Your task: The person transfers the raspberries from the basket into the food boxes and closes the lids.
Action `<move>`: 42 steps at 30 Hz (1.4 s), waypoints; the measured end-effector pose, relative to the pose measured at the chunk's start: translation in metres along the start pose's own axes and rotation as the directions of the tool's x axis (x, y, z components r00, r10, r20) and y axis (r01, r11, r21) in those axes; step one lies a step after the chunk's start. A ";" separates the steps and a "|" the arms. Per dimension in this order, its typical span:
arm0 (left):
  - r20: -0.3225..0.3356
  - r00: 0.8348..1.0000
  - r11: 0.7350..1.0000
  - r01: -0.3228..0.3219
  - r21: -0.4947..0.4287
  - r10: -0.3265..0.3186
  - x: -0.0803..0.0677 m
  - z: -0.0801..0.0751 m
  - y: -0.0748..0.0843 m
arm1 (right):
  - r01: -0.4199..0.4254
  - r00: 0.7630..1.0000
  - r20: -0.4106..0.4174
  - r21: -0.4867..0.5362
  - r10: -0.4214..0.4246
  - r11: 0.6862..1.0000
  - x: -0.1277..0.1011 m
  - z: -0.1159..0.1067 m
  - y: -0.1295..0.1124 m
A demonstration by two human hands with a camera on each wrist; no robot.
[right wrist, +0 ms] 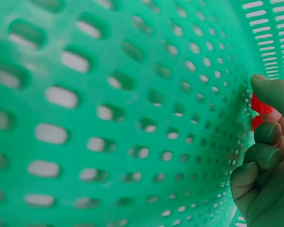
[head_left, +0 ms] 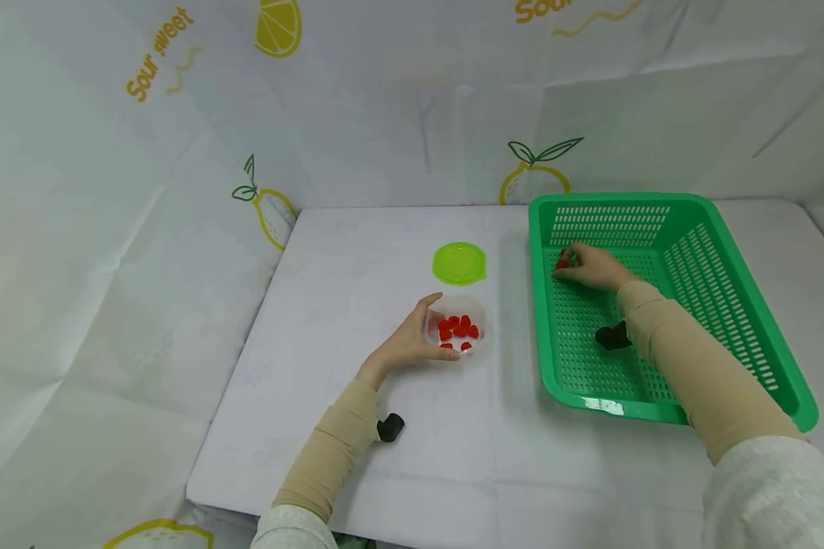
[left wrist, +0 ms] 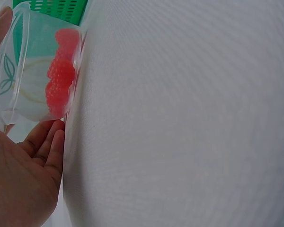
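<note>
My left hand (head_left: pixel 408 339) holds a clear plastic tub (head_left: pixel 484 319) from its left side, thumb and fingers spread around the wall. Several red raspberries (head_left: pixel 461 330) lie on the tub's bottom. From the side, the left wrist view shows the raspberries (left wrist: pixel 61 71) through the tub wall, with curled fingers (left wrist: pixel 49 146) beside the base. Inside the green basket (head_left: pixel 545 320), near its left wall, my right hand (head_left: pixel 593 267) pinches a raspberry (head_left: pixel 561 264) between thumb and fingers. Another red bit (right wrist: pixel 257 124) shows by the fingertips in the right wrist view.
A lime-green round lid (head_left: pixel 459 264) lies on the white table (head_left: pixel 343 290) just behind the tub. The basket's raised, slotted walls surround the right hand. A lemon-printed sheet (head_left: pixel 398 114) hangs behind the table and on its left.
</note>
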State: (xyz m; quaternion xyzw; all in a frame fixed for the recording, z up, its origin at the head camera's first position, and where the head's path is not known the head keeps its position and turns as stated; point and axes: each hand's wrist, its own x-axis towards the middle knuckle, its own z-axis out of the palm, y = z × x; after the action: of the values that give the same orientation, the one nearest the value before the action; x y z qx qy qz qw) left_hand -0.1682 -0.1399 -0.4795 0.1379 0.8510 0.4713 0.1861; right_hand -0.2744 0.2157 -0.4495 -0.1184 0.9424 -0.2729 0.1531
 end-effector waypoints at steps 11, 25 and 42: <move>0.000 1.000 1.000 0.002 0.009 -0.002 0.000 0.000 -0.001 | 0.027 0.999 -0.022 0.042 -0.026 0.999 -0.006 -0.012 -0.005; 0.006 1.000 1.000 0.016 0.006 -0.016 -0.001 -0.001 -0.001 | 0.074 0.990 -0.131 0.199 -0.049 0.977 -0.023 -0.028 -0.026; 0.007 1.000 1.000 0.010 0.008 -0.010 -0.001 -0.001 0.003 | 0.279 0.960 -0.100 0.316 -0.261 0.907 -0.039 -0.029 -0.115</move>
State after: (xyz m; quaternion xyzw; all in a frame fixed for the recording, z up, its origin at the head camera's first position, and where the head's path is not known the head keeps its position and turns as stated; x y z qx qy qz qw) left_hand -0.1674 -0.1393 -0.4767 0.1360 0.8530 0.4663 0.1907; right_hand -0.2325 0.1468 -0.3541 -0.2129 0.8626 -0.4468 0.1050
